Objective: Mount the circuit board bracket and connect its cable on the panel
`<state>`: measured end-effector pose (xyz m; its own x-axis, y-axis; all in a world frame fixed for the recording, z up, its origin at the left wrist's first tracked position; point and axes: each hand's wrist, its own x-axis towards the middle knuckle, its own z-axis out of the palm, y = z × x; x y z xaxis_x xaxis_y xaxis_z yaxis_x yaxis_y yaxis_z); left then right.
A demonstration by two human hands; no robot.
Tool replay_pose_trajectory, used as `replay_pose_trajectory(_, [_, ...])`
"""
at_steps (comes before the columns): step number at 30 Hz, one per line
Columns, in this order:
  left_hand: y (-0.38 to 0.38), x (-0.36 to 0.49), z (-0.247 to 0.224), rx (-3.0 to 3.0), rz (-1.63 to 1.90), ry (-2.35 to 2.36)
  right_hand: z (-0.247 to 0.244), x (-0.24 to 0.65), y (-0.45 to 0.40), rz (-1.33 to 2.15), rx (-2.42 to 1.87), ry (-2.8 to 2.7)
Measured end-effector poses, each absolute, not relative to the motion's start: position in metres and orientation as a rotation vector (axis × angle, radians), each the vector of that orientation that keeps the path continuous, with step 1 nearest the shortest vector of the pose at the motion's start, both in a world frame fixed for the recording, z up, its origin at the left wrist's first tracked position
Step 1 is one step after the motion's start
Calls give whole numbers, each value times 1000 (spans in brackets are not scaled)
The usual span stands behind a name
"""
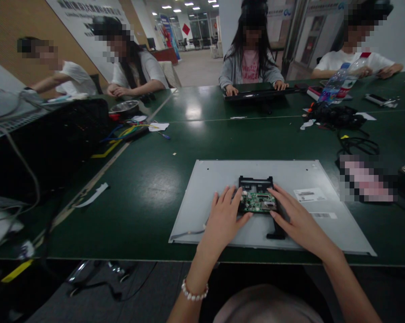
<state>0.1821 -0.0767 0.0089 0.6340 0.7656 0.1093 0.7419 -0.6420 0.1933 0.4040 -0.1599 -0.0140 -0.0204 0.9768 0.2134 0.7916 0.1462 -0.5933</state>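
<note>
A light grey metal panel lies flat near the table's front edge. On it rests a black plastic frame with a green circuit board in its middle. My left hand lies at the board's left side, fingers spread, fingertips touching the edge of the frame. At the right side is my right hand, its thumb and fingers apart, touching the board's right edge. Neither hand is closed around anything. A thin cable comes out at the left of the panel, partly hidden behind my left hand.
The green table bears a white strip, coloured wires and a large black case on the left. A pink item, black cables and plastic bottles stand or lie right. Several people sit across the table.
</note>
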Motion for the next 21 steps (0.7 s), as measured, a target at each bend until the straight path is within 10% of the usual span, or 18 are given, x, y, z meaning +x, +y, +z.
replay_pose_trajectory(21, [-78,181,6,2730,277,1274,-17,403,-162,464,-1663,-1753])
